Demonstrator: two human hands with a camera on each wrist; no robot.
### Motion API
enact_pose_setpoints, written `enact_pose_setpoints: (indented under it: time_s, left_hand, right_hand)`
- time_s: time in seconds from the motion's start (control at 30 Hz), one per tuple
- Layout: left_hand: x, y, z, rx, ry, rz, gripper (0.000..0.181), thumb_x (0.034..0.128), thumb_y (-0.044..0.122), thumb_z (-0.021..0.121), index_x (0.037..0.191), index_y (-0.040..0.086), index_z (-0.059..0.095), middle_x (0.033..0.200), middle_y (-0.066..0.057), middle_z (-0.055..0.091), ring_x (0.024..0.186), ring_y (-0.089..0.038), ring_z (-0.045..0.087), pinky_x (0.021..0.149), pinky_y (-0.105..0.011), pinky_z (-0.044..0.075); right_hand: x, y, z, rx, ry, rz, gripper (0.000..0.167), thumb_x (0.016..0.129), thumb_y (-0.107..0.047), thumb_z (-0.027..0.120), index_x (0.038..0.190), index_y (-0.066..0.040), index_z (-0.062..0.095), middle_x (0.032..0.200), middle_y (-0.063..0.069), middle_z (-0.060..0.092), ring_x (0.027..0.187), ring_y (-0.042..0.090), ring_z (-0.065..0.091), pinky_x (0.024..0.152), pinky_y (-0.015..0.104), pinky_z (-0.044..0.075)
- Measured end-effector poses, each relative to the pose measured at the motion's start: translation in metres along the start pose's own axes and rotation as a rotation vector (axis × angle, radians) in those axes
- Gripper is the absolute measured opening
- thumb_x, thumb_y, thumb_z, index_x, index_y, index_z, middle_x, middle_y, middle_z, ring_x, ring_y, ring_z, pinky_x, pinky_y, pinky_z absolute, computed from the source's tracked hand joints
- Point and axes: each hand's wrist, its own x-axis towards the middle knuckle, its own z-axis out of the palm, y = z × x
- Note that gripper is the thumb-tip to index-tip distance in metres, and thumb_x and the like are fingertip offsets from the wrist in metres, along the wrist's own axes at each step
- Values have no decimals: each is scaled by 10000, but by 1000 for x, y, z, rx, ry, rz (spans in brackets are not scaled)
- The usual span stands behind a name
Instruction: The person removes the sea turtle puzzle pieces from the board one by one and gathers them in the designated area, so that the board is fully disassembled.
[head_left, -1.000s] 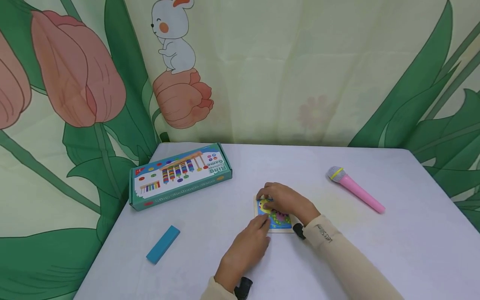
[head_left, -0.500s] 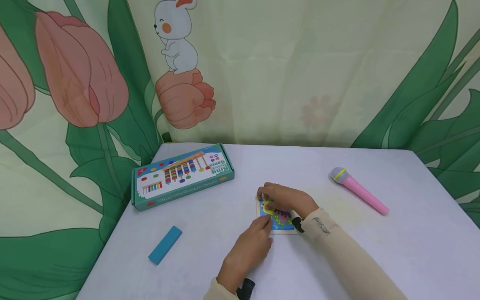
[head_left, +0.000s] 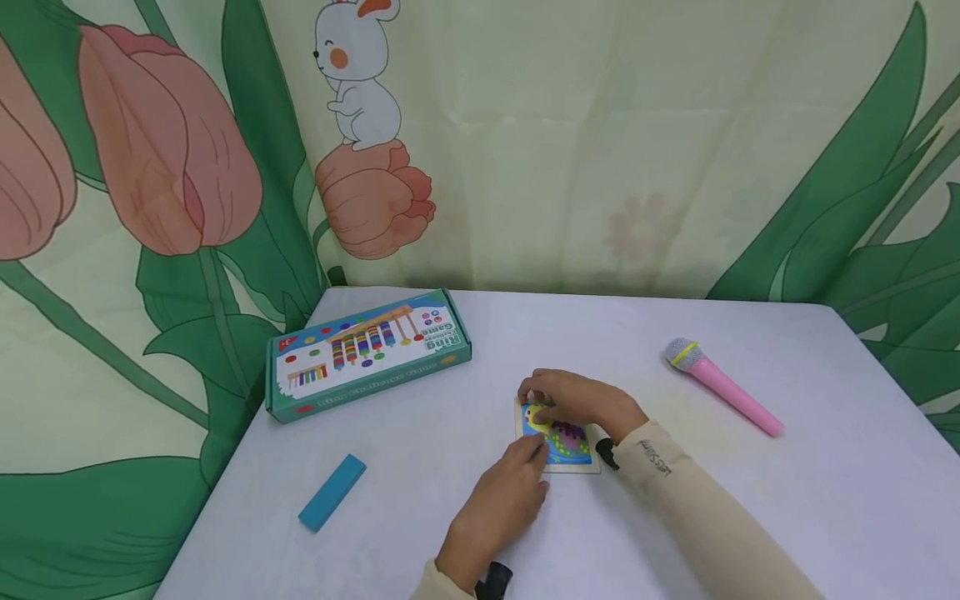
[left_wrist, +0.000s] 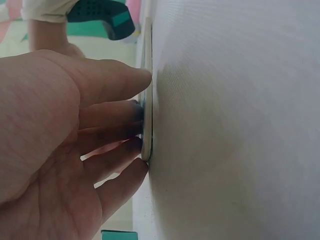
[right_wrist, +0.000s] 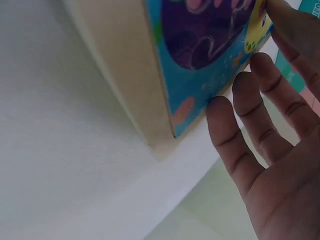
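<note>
A small square picture puzzle board (head_left: 566, 454) with a wooden rim lies flat on the table, showing a yellow and purple animal on blue. My left hand (head_left: 497, 498) holds its near left corner; in the left wrist view the thumb (left_wrist: 127, 80) meets the edge and other fingertips reach over the top. My right hand (head_left: 581, 398) grips the far side from above. In the right wrist view its fingers (right_wrist: 225, 125) touch the board's edge, with the thumb over the picture. Part of the picture is hidden under both hands.
A green game box (head_left: 367, 354) lies at the back left of the white table (head_left: 420, 500). A blue bar-shaped block (head_left: 332, 493) is at the left front. On the right lies a pink toy microphone (head_left: 723, 386). A printed curtain (head_left: 540, 150) hangs behind.
The whole head view has shifted slightly, so everything sits a little further right. Both hands stay on the puzzle board with hardly any change in their grip.
</note>
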Motion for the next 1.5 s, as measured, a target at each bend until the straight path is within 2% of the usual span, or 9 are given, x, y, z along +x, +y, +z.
enact_pose_setpoints:
  time_s: [0.2, 0.37, 0.57, 0.7, 0.87, 1.13, 1.27, 1.37, 1.5]
  left_hand:
    - [0, -1, -2, 21, -2, 14, 502, 965, 174, 744, 1391, -47, 598, 1492, -121, 500, 1410, -226, 454, 1112, -290, 424]
    - [0, -1, -2, 8, 1, 15, 505, 960, 169, 750, 1390, -49, 599, 1487, -122, 505, 1404, -227, 459, 1103, -286, 434]
    - [-1, 1, -3, -6, -6, 9, 507, 962, 171, 748, 1393, -49, 597, 1490, -126, 504, 1406, -228, 459, 1093, -284, 444]
    - [-2, 1, -4, 1, -8, 8, 504, 964, 176, 746, 1390, -50, 599, 1486, -127, 507, 1402, -231, 463, 1097, -282, 439]
    - [-3, 1, -5, 12, -11, 7, 504, 961, 180, 751, 1387, -46, 603, 1486, -120, 507, 1399, -227, 464, 1096, -278, 440]
    - [-2, 1, -6, 18, -33, -5, 517, 958, 192, 758, 1398, -29, 600, 1503, -110, 493, 1414, -215, 446, 1091, -273, 444]
    - [0, 1, -6, 17, -33, -10, 521, 958, 196, 757, 1403, -25, 598, 1509, -111, 492, 1419, -218, 444, 1091, -281, 446]
    - [1, 1, -5, 12, -42, -19, 522, 962, 197, 753, 1410, -20, 594, 1518, -108, 489, 1424, -220, 441, 1097, -290, 441]
    - [2, 3, -3, -15, -70, -54, 524, 973, 194, 738, 1430, -8, 580, 1539, -93, 473, 1436, -214, 428, 1118, -305, 421]
  right_hand:
    - [3, -4, -4, -86, -2, -31, 241, 948, -139, 755, 1174, -179, 684, 1057, -32, 588, 951, 155, 554, 868, 331, 519]
    - [4, -4, -5, -57, -36, -29, 216, 963, -121, 734, 1146, -176, 633, 1038, -24, 544, 944, 146, 541, 808, 289, 511]
    - [3, -2, -3, 0, -51, 1, 217, 973, -103, 718, 1152, -166, 612, 1091, -30, 540, 1006, 168, 513, 880, 338, 499]
    - [0, 2, 4, 110, -17, -2, 237, 976, -56, 700, 1179, -137, 609, 1133, -27, 572, 1017, 180, 527, 904, 348, 498]
    - [-1, 8, 11, 264, 49, 33, 297, 962, -24, 708, 1230, -104, 610, 1118, 2, 608, 911, 173, 559, 828, 322, 517]
    - [0, 4, 12, 260, 130, 28, 255, 906, 13, 758, 1133, -86, 700, 1073, 3, 659, 893, 162, 593, 802, 305, 540]
    - [-1, 3, 8, 307, 181, 35, 207, 879, 34, 772, 1043, -87, 742, 1019, -9, 683, 919, 188, 637, 798, 321, 565]
    - [-4, 8, 2, 357, 202, 38, 162, 900, 16, 757, 1025, -83, 782, 1021, 4, 727, 937, 204, 677, 797, 337, 586]
    - [-20, 27, -17, 419, 196, 124, 164, 941, -32, 732, 1092, -37, 795, 1097, 80, 754, 907, 194, 674, 772, 359, 598]
